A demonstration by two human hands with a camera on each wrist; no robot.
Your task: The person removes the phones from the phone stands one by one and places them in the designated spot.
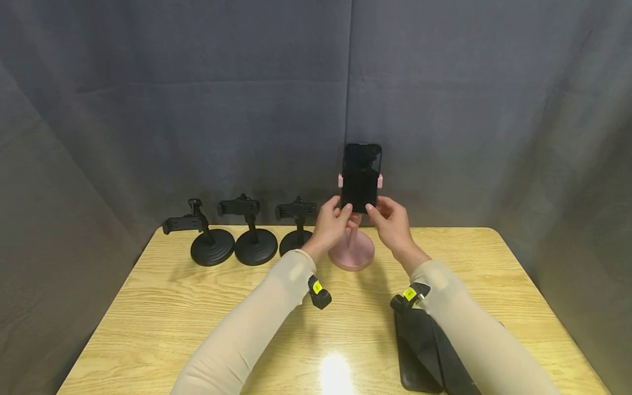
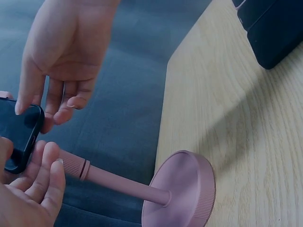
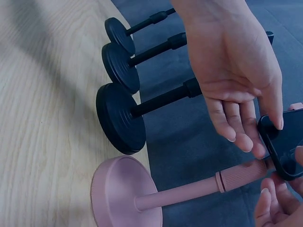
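A black smartphone (image 1: 361, 176) stands upright in the pink side clamps of a pink phone stand (image 1: 351, 253). At its lower left corner my left hand (image 1: 329, 226) pinches it, thumb on the screen and fingers behind. My right hand (image 1: 393, 224) does the same at the lower right corner. In the left wrist view, the right hand's thumb (image 2: 26, 97) presses the screen while its other fingers reach behind the phone (image 2: 19, 127). The stand's round base (image 3: 123, 194) sits on the table, with its pole rising to the phone.
Three black phone stands (image 1: 209, 247) with round bases line up to the left of the pink one. Flat black slabs (image 1: 417, 351) lie on the wooden table (image 1: 197, 323), partly under the right forearm. A grey curtain (image 1: 247, 109) hangs behind the table.
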